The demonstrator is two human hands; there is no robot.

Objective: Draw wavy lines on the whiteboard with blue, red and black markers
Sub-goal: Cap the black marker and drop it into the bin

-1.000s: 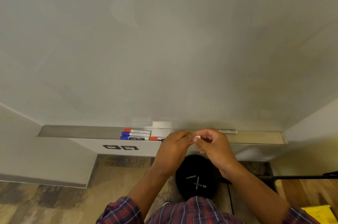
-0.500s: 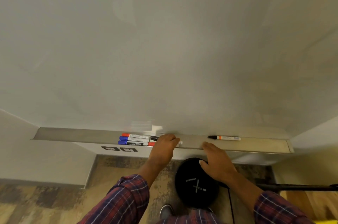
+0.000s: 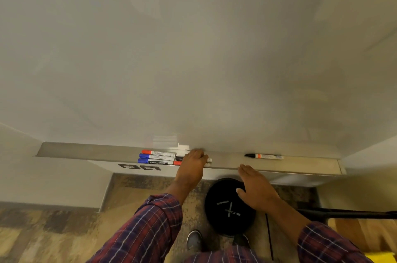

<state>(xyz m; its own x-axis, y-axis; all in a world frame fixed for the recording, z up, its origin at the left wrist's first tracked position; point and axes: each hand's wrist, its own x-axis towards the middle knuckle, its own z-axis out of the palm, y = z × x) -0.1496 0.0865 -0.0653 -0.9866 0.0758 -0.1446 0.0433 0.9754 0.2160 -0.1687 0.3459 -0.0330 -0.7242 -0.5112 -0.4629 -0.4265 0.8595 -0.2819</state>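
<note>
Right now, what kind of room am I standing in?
Likely an office or meeting room: a large wall whiteboard, a metal tray holding markers, and wall sockets just beneath it.

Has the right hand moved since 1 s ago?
Yes. The right hand has pulled back off the marker tray, toward the person. Only its fingertips reach the tray's front lip now, apart from the left hand.

The floor (image 3: 53, 234) is patchy brown and tan. A round black thing (image 3: 214, 219) stands on it. Two dark sockets (image 3: 150, 168) sit on the pale wall (image 3: 111, 168) above.
</note>
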